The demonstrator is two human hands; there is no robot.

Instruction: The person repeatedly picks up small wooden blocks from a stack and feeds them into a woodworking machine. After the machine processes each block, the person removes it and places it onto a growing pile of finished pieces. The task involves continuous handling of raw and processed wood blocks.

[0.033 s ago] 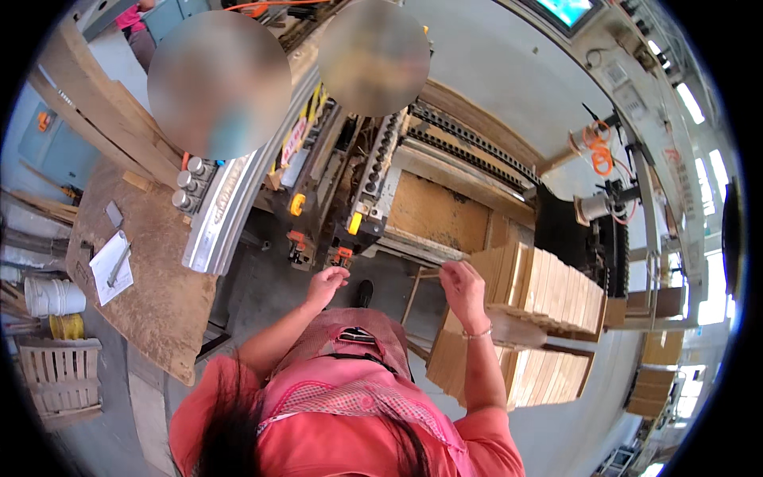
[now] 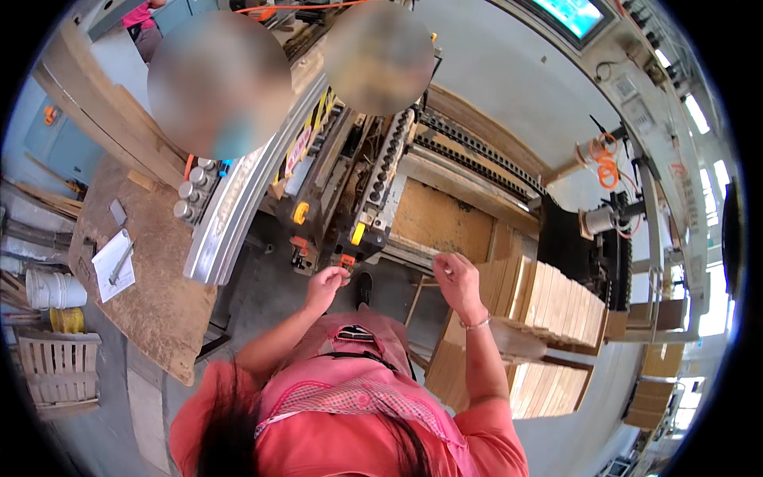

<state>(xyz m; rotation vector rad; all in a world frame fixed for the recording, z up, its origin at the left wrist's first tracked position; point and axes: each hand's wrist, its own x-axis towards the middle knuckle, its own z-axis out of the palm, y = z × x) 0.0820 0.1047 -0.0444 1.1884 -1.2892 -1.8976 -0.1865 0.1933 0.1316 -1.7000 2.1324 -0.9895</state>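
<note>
My left hand (image 2: 324,288) is raised in front of my waist, its thumb and fingertips pressed together in a pinch. Just beyond it is the orange-red fitting (image 2: 346,261) at the near end of a machine rail. My right hand (image 2: 458,282), with a bracelet on the wrist, is closed with its fingers curled in. It hovers beside the stacked wooden boards (image 2: 560,302), apart from them. A tiny pale spot shows at the right fingertips. Whatever either hand holds, if anything, is too small to make out.
Ahead stands a woodworking machine with a row of dark spindles (image 2: 389,167) and yellow knobs (image 2: 358,233). At left, a brown worktable (image 2: 171,310) bears a paper sheet (image 2: 107,278). A screen (image 2: 568,16) hangs upper right. White buckets (image 2: 52,288) stand far left.
The whole view has shifted slightly, with the machine now a little lower and to the right. My right hand's fingers have curled in more and moved slightly left. My left hand stays pinched.
</note>
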